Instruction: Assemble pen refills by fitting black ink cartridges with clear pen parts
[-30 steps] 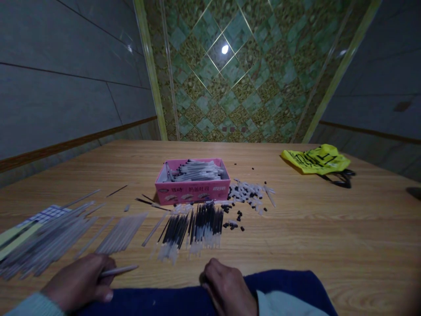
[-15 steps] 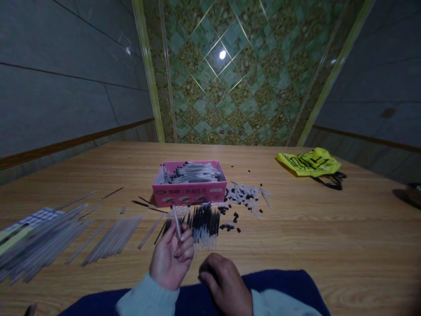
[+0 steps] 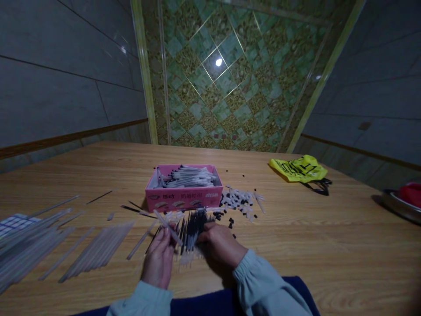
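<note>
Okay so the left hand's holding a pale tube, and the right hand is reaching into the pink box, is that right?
Not quite: the right hand isn't in the pink box. The head view shows it at the row of dark thin rods lying in front of the box. The left hand does hold a pale tube.

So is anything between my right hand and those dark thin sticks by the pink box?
No, nothing visible. Your right hand has its fingertips at the dark thin sticks. Your left hand, holding a pale tube, is at their left side, and the pink box sits behind them.
</note>
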`<act>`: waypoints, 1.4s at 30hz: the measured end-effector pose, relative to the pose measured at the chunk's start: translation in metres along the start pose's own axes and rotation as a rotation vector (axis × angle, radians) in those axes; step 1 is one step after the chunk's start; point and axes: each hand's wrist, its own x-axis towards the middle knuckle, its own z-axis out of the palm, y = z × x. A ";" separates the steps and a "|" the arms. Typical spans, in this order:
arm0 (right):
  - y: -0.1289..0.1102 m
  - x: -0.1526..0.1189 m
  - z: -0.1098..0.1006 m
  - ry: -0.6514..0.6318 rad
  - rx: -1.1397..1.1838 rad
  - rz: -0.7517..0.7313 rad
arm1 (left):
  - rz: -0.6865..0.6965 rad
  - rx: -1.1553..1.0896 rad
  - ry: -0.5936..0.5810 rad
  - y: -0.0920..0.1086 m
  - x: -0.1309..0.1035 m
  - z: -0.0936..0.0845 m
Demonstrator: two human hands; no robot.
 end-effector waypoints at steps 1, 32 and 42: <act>0.000 0.001 0.003 0.014 0.005 -0.018 | -0.005 0.016 0.008 0.001 0.001 -0.001; -0.037 -0.028 -0.026 1.162 0.968 0.005 | -0.144 -0.091 0.050 -0.002 0.002 0.009; -0.032 -0.027 -0.018 1.154 0.938 0.018 | -0.156 -0.098 0.053 -0.001 0.003 0.007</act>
